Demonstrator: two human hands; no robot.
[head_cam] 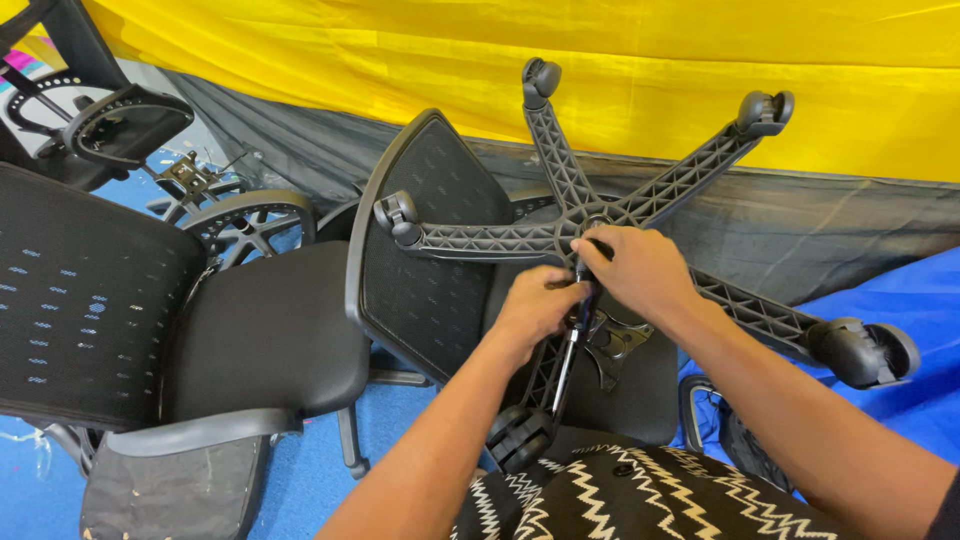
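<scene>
Gripping the hub of an upturned black five-star chair base (590, 215), the right hand (635, 268) is curled closed over the centre where the ribbed spokes meet. Left hand (535, 305) sits just below it, fingers wrapped shut around the gas lift cylinder (572, 345) that runs down from the hub to the black seat mechanism plate (615, 340). Both hands almost touching each other. Base has casters on the spoke ends: one top centre (541, 77), one top right (765, 110), one left (396, 213), one far right (865, 350), one bottom near the lap (520, 435). The base lies on an overturned chair seat (620, 400) with its mesh backrest (425, 250) tilted up behind the left spoke. Lap in zigzag black-and-white cloth (620, 500) at the bottom edge. Second black office chair (200, 340) stands left, near but apart. More chair parts (125, 130) piled top left. Yellow sheet (400, 60) over a grey tarp (800, 220) hangs behind; blue floor (330, 480) shows open between the chairs. No labels visible.
</scene>
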